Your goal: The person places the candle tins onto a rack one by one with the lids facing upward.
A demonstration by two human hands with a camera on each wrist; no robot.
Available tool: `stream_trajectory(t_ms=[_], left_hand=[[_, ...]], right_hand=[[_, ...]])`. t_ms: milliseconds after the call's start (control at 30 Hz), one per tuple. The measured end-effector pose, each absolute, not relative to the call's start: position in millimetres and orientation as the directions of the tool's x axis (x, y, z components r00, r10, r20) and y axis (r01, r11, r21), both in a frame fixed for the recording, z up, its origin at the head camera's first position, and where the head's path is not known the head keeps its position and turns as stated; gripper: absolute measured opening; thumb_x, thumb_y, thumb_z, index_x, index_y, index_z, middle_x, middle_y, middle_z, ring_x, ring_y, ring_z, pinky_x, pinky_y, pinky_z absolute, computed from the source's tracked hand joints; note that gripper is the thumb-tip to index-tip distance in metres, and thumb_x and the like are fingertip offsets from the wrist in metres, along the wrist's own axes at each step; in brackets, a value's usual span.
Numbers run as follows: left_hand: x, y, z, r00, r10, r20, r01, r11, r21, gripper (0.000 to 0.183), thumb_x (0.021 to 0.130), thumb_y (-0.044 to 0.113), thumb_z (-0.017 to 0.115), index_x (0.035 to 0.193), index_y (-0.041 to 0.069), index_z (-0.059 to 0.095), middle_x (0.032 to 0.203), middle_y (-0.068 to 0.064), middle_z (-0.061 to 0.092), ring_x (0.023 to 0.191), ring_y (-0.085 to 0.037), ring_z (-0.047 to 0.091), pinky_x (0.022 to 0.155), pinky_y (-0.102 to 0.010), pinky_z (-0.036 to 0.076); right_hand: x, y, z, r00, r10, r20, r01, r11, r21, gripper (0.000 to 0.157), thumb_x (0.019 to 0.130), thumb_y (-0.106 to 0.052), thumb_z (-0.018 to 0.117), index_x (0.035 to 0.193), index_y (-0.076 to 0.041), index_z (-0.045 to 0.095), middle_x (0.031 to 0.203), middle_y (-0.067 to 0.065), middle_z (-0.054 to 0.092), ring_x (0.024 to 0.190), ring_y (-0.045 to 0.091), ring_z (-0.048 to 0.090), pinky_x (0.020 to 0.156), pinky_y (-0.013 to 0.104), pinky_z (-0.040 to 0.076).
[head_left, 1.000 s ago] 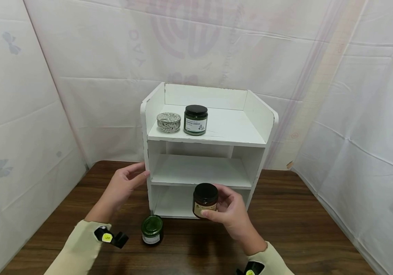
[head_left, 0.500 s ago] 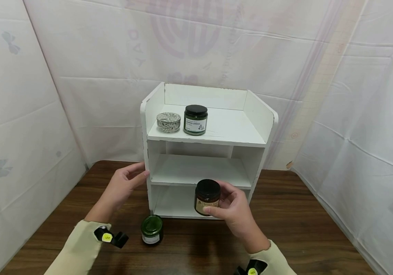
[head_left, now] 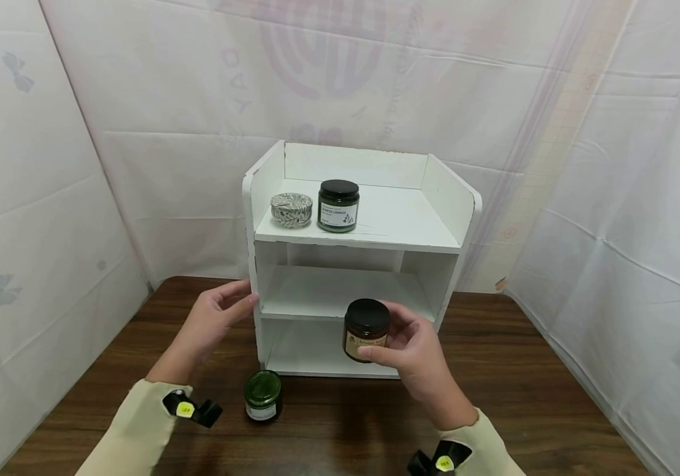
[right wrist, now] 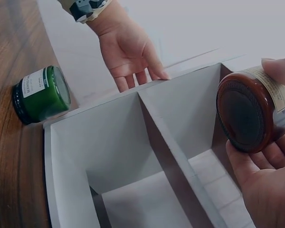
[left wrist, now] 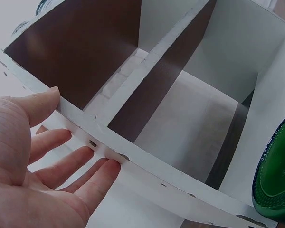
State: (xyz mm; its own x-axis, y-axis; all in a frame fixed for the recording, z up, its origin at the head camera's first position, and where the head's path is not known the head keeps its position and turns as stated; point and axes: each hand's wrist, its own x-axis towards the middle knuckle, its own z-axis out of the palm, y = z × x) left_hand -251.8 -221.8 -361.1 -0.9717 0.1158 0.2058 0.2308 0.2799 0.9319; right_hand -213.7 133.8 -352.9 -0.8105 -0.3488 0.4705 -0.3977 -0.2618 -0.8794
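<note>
My right hand point(head_left: 416, 347) grips an amber glass candle jar point(head_left: 366, 330) with a black lid and tan label. It is upright and raised off the table, in front of the white shelf unit's point(head_left: 358, 243) lower levels. The jar's round base point(right wrist: 243, 114) faces the right wrist camera. My left hand point(head_left: 216, 312) touches the unit's left side panel, thumb at the front edge and fingers point(left wrist: 80, 159) loosely extended along the outer face. A green glass jar point(head_left: 263, 395) stands lid-down on the table, in front of the unit's left corner.
On the top shelf stand a leaf-patterned round tin point(head_left: 292, 210) and a dark green candle jar point(head_left: 338, 206) with a black lid. Two lower shelves are open at the front. White sheeting point(head_left: 185, 178) surrounds the dark wooden table point(head_left: 518, 396).
My right hand has lifted the amber candle jar and moved it slightly to the right. The left hand and the green jar stay in place.
</note>
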Motion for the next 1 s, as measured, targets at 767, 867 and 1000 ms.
stream_trajectory(t_ms=[767, 867, 1000], left_hand=[[-253.1, -223.2, -362.0, -0.971, 0.122, 0.207, 0.235, 0.293, 0.927, 0.062, 0.102, 0.042, 0.064, 0.153, 0.01, 0.049, 0.151, -0.015, 0.053, 0.117, -0.005, 0.062, 0.101, -0.035, 0.056], [-252.6, -222.7, -362.2, -0.968, 0.126, 0.215, 0.243, 0.288, 0.926, 0.062, 0.102, 0.042, 0.064, 0.152, 0.009, 0.049, 0.15, -0.016, 0.054, 0.117, -0.005, 0.062, 0.1, -0.035, 0.056], [-252.2, -222.6, -362.3, -0.968, 0.124, 0.22, 0.248, 0.289, 0.925, 0.061, 0.102, 0.041, 0.063, 0.152, 0.009, 0.049, 0.149, -0.016, 0.054, 0.117, -0.006, 0.062, 0.099, -0.033, 0.057]], right_hand=[[-212.4, 137.9, -317.2, -0.853, -0.304, 0.424, -0.392, -0.162, -0.905, 0.064, 0.076, 0.005, 0.086, 0.134, 0.0, 0.06, 0.123, 0.006, 0.066, 0.108, 0.017, 0.063, 0.091, 0.026, 0.059], [-212.3, 138.4, -311.8, -0.862, -0.29, 0.417, -0.393, -0.139, -0.909, 0.066, 0.075, 0.005, 0.086, 0.135, -0.001, 0.06, 0.123, 0.006, 0.066, 0.109, 0.018, 0.063, 0.092, 0.026, 0.058], [-213.6, 139.0, -305.6, -0.865, -0.278, 0.418, -0.401, -0.118, -0.908, 0.066, 0.075, 0.006, 0.086, 0.135, -0.001, 0.06, 0.122, 0.006, 0.067, 0.109, 0.018, 0.064, 0.092, 0.026, 0.059]])
